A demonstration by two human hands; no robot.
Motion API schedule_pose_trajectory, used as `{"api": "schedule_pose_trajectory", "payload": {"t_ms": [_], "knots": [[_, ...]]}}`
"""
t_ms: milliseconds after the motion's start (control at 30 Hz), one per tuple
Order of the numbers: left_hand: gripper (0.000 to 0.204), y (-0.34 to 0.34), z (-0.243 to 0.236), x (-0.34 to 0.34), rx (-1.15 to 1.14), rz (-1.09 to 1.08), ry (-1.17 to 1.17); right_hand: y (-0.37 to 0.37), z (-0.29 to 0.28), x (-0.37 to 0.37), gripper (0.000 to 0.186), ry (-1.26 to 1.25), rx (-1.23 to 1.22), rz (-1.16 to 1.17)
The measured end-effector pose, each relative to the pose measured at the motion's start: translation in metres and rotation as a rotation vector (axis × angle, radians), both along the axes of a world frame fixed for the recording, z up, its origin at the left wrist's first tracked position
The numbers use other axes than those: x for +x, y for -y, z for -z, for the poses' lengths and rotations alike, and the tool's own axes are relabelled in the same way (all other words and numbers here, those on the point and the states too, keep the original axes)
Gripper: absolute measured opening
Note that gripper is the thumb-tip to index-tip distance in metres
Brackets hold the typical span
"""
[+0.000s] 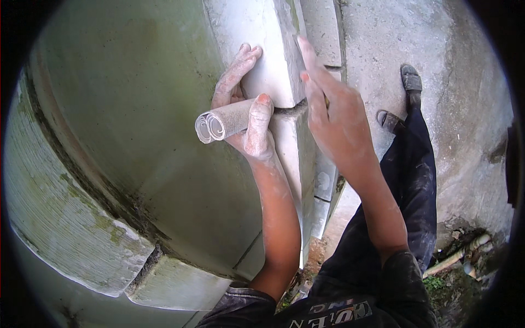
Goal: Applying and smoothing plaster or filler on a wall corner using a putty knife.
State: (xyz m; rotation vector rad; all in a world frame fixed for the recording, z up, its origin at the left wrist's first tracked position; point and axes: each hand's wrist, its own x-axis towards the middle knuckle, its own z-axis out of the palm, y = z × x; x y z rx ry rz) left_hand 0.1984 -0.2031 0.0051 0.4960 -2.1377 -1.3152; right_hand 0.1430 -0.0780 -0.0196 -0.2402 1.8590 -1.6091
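One white block between left hand and right hand, sandals beyond

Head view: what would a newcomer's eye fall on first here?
Most likely the pale double-scrolled roll near the centre, pinned by the thumb of the dust-whitened left hand. Just above it, that hand's fingers lie along the bright white block, with the right hand by the block's right side. Then the dark sandals on the grey concrete at upper right.
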Motion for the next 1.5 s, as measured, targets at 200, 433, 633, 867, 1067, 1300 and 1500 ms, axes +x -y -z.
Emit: {"api": "schedule_pose_trajectory", "payload": {"t_ms": [200, 433, 633, 867, 1067, 1300, 1500], "knots": [[0.052, 0.002, 0.003, -0.002, 0.002, -0.01, -0.006, 0.0, 0.0, -0.008, 0.054, 0.079, -0.055, -0.004], [0.053, 0.001, 0.0, -0.001, -0.002, -0.025, 0.017, -0.008, 0.001, 0.005, 0.053, 0.006, -0.013, -0.05], [0.055, 0.0, -0.001, -0.001, -0.076, 0.013, 0.077, -0.004, 0.005, 0.007, 0.051, 0.008, -0.056, 0.027], [0.055, 0.0, -0.001, 0.001, -0.08, -0.008, 0.059, -0.002, 0.001, 0.005, 0.053, 0.038, -0.04, -0.011], [0.053, 0.0, -0.001, 0.001, -0.099, -0.003, 0.094, 0.003, 0.008, 0.0, 0.053, 0.017, -0.024, 0.014], [0.055, 0.0, -0.002, 0.003, -0.083, -0.024, 0.09, -0.003, -0.006, -0.011, 0.05, 0.137, 0.05, -0.093], [0.055, 0.0, -0.002, 0.005, -0.077, -0.012, 0.09, -0.01, -0.012, -0.001, 0.05, 0.118, 0.089, -0.13]]}}
